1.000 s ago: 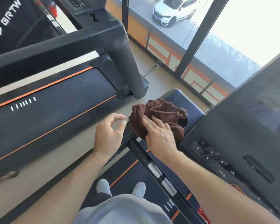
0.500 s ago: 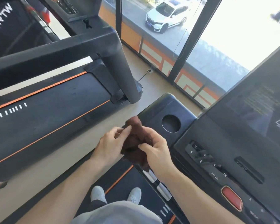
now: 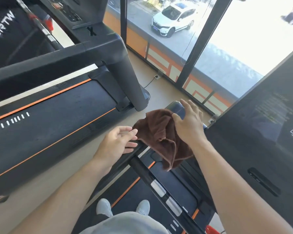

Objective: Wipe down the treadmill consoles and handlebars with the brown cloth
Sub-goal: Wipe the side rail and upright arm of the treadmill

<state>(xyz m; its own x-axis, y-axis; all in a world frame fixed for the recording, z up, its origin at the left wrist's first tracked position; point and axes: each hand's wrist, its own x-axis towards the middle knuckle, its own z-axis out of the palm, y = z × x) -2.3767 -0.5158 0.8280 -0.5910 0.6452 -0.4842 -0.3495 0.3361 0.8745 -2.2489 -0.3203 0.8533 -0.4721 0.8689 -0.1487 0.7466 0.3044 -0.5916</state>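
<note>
Cloth draped over the console corner, both hands loose

Cloth first: my brown cloth [image 3: 161, 137] lies bunched on the left corner of the treadmill console [image 3: 260, 132], one end hanging off the edge above the belt [image 3: 176, 186]. My right hand [image 3: 189, 125] rests over its upper right side, fingers spread and fairly straight, thumb touching the fabric, fingertips reaching onto the dark glossy corner of the console tray [image 3: 179, 107]. No real grip there. My left hand [image 3: 118, 141] sits just beside the cloth's left edge, fingers extended and relaxed, fingertips about touching the fabric, holding nothing. So the two hands are apart, one on each side of the cloth. Any cup recess in that corner is covered by cloth and hand, so I cannot tell what it holds. Below, the handlebar [image 3: 152, 181] with its silver sensor plates runs down toward me, and my grey shoes [image 3: 123, 207] stand on the belt. To my left, a neighbouring treadmill [image 3: 57, 115] with orange stripes.
</note>
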